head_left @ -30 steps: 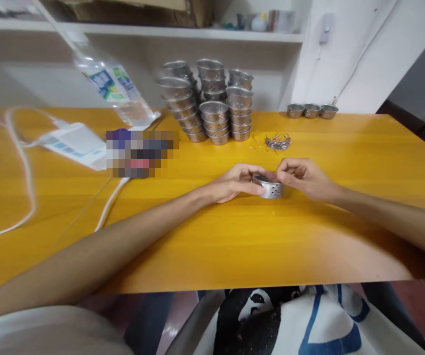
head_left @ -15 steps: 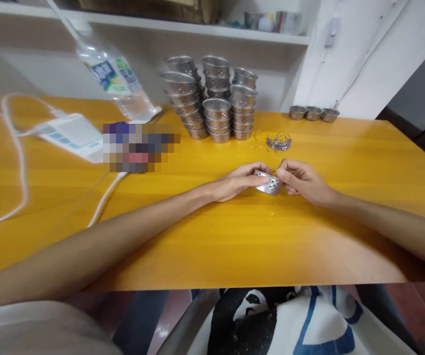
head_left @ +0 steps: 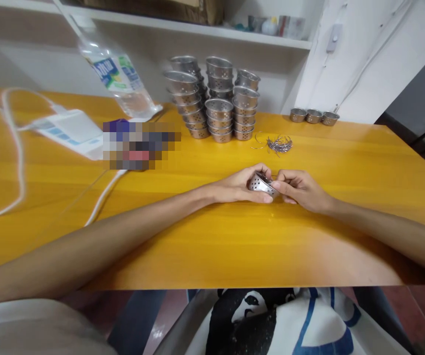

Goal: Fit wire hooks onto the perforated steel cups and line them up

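Note:
A small perforated metal cup (head_left: pixel 261 184) is held tilted between both hands over the yellow table (head_left: pixel 212 236). My left hand (head_left: pixel 241 186) wraps its fingers round the cup from the left and below. My right hand (head_left: pixel 298 190) pinches the cup's right edge with closed fingers. A thin wire may be in that pinch, but it is too small to make out.
Stacks of the same metal cups (head_left: pixel 214 106) stand at the back. A pile of wire pieces (head_left: pixel 278 144) lies just beyond my hands. Three single cups (head_left: pixel 313 116) line the far right edge. A water bottle (head_left: pixel 116 76), white adapter (head_left: pixel 70 130) and cable (head_left: pixel 16 162) lie left.
The cup has been turned from upright to tilted on its side, its holed wall now facing up. Both hands have stayed together at the same spot.

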Demonstrator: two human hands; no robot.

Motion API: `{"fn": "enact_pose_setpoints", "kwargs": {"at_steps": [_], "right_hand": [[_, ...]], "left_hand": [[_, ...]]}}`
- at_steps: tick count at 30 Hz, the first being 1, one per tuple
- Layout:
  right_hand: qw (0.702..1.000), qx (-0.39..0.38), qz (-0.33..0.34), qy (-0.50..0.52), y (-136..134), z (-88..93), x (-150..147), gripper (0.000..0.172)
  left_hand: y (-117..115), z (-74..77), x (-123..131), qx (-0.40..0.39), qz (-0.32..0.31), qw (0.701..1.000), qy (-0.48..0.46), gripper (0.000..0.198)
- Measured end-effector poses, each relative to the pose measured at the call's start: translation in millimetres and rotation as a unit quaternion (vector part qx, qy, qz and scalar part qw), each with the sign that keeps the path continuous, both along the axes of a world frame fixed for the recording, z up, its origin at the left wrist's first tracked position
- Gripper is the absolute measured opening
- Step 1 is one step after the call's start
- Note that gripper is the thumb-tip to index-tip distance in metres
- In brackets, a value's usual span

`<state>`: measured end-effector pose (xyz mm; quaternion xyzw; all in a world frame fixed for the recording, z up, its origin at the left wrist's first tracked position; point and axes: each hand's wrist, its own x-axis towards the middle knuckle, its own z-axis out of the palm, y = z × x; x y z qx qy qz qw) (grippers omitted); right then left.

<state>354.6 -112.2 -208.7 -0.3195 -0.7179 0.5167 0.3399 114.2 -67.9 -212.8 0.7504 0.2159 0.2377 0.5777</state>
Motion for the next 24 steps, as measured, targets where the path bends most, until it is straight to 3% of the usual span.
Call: {"fn": "enact_pose_setpoints", "kwargs": {"at_steps": [13, 20, 24], "right_hand": [[0.999, 0.02, 0.041, -0.016, 0.0, 6.9, -5.1, 0.06], [0.997, -0.025, 0.072, -0.015, 1.9, 5.4, -3.0, 0.058], [0.997, -0.057, 0.003, 0.043, 1.8, -1.4, -3.5, 0.053]], "left_hand": [[-2.9, 2.1, -0.5, -0.009, -0.01, 1.0, -0.002, 0.058], [-2.5, 4.3, -2.3, 0.009, -0.007, 1.0, 0.01, 0.056], [-0.6, -0.3, -1.0, 0.035, 0.015, 0.999, -0.002, 0.057]]}}
